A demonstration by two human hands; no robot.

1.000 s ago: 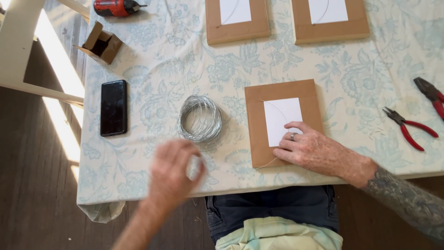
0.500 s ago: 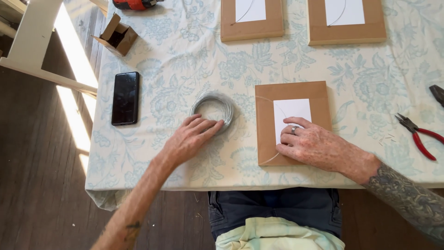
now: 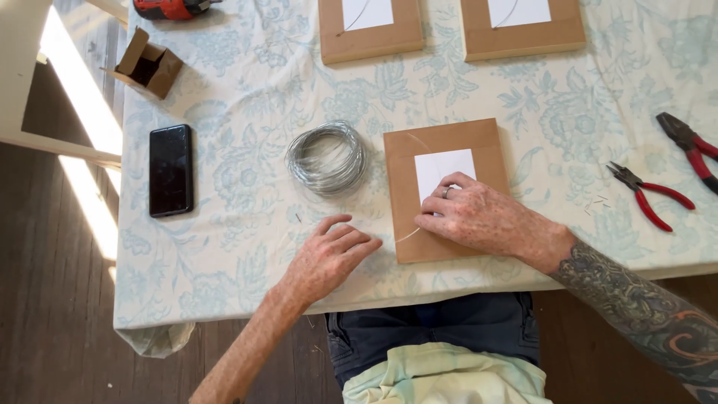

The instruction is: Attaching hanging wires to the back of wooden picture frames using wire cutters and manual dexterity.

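Note:
A brown cardboard-backed frame (image 3: 471, 138) with a white paper panel lies face down in front of me. My right hand (image 3: 479, 217) rests flat on its lower half, fingers on the white panel, a thin wire curving across the board beneath it. My left hand (image 3: 329, 254) lies on the cloth just left of the frame, fingers loosely spread and pointing toward it, holding nothing that shows. A coil of silver wire (image 3: 327, 157) lies above my left hand, apart from it.
Two more brown frames (image 3: 370, 34) (image 3: 521, 34) lie at the far edge. A black phone (image 3: 170, 179), a small open cardboard box (image 3: 147, 63) and a red tool (image 3: 168, 7) are at left. Red-handled pliers (image 3: 647, 194) (image 3: 692, 146) lie at right. Floral tablecloth (image 3: 247, 105) covers the table.
My left hand came up from the table's near edge to the wire coil, then drew back down to the cloth beside the frame. My right hand stayed on the frame.

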